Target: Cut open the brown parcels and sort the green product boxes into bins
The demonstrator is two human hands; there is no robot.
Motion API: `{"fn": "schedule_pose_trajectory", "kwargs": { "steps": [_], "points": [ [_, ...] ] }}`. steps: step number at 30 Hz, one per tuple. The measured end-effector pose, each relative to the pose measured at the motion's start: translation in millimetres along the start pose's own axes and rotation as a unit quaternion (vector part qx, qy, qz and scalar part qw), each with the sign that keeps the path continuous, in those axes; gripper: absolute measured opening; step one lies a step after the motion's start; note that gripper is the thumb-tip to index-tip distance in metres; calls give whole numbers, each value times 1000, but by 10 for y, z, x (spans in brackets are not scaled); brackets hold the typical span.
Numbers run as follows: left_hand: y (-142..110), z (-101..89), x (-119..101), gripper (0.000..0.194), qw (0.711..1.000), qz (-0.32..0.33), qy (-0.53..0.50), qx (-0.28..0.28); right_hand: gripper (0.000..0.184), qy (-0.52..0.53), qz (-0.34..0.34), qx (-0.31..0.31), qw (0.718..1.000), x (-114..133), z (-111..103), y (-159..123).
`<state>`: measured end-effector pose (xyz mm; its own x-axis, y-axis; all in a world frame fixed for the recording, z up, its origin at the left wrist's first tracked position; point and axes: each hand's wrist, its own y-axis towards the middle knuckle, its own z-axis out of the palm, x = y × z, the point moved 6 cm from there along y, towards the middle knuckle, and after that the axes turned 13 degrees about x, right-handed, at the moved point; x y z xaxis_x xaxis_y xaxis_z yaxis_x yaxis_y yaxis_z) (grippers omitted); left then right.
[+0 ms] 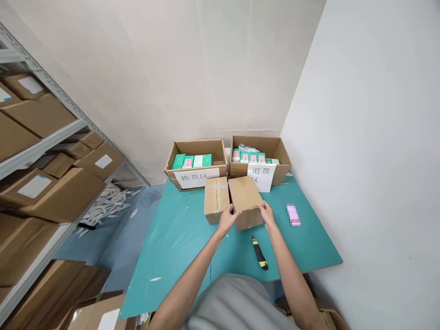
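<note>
noted well left of the fingers: metal shelving rack point(44, 147), stocked with cartons bearing white labels, unreadable from here. noted beneath both hands: green tabletop point(178, 247). located beyond the fingertips, side by side: left open-top carton point(199, 147) and right open-top carton point(282, 174). found directly between the hands: brown corrugated carton point(245, 192), with long axis judged to run away from the fingers. gripped at near left corner by closed fingers of left hand point(227, 220), at near right corner by closed fingers of right hand point(267, 214), with both equally near. cannot tell whether fully seated on the table. found just left of the left fingers: smaller taped carton point(211, 198), with center seam running away from the hand. displayed beyond the fingers: left paper sign point(196, 178), reading "换货区"; right paper sign point(263, 178), reading "退货" with "区" below. seen inside the open-top cartons: green-and-pink product boxes point(253, 157), with brand not legible. found on the near side of the fingers, closer to the right hand: black-and-yellow utility knife point(259, 253), pointing roughly toward the gripped carton. found right of the right fingers: pink item point(293, 215), pixelated, not identifiable.
</note>
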<state>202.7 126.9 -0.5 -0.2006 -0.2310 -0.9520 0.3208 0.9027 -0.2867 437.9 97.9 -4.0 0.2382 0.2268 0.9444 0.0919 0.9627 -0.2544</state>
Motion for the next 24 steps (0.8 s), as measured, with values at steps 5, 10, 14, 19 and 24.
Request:
{"fn": "schedule_pose_trajectory", "kwargs": {
  "steps": [5,10,14,19,24],
  "points": [
    [-457,-12,44,60,998,35,-55,-11,71,-69,-1,-116,991,-76,-193,-671],
    [-983,-180,125,58,993,56,-86,-57,73,-114,-3,-99,989,-217,115,-1504],
    [-1392,-525,269,57,991,44,-66,-106,72,-164,11,-20,986,-329,674,-2140],
    [-1767,-1062,614,59,985,11,-57,-162,78,-214,65,169,960,-702,1548,-2728],
    [-1923,-1357,1050,70,979,-43,-72,-188,93,-230,134,323,908,-1355,1962,-2792]
  ]
}}
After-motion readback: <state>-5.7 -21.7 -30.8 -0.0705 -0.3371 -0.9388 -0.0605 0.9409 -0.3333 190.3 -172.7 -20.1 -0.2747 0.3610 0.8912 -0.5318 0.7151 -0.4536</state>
